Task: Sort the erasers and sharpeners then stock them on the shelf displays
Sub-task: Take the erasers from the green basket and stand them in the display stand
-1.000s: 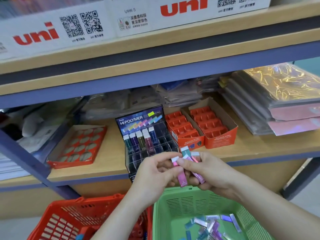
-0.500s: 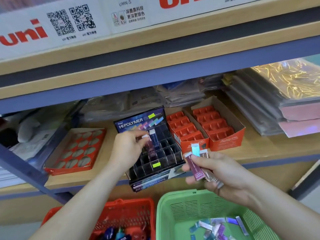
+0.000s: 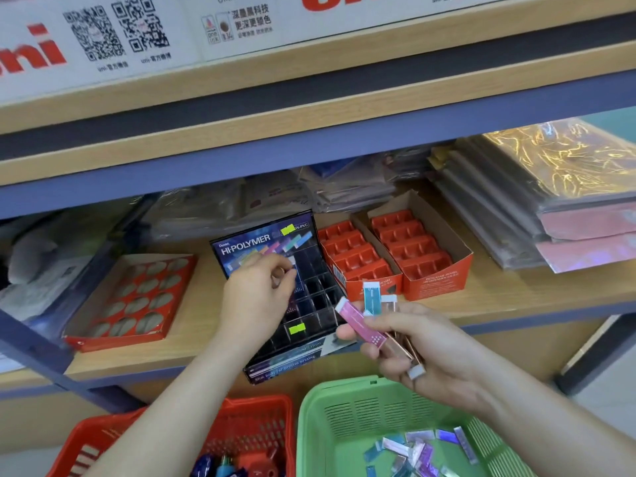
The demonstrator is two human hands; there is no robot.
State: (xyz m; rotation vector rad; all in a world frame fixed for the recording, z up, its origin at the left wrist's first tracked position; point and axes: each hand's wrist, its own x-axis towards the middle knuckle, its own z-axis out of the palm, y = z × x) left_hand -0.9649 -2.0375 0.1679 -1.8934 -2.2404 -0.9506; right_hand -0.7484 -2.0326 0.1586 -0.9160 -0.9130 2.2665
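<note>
Left hand (image 3: 258, 290) moved to display (image 3: 285, 368), grip unclear, right hand (image 3: 437, 352) clamps three erasers (image 3: 359, 323)

A single wide-angle view is given, taken from a camera worn on the head. The scene is looked at from above and behind both hands, forward and down. The left hand (image 3: 261, 294) and the right hand (image 3: 423, 346), with the erasers (image 3: 358, 321) gripped in it, are caught close, low in the middle. Just beyond the left hand the black display (image 3: 261, 237) is seen at arm's reach. Below the hands the red basket (image 3: 254, 401) and the green basket (image 3: 344, 385) are cut by the bottom edge. Above the hands the upper shelf board (image 3: 309, 98) is shown slanted, rising rightward.
</note>
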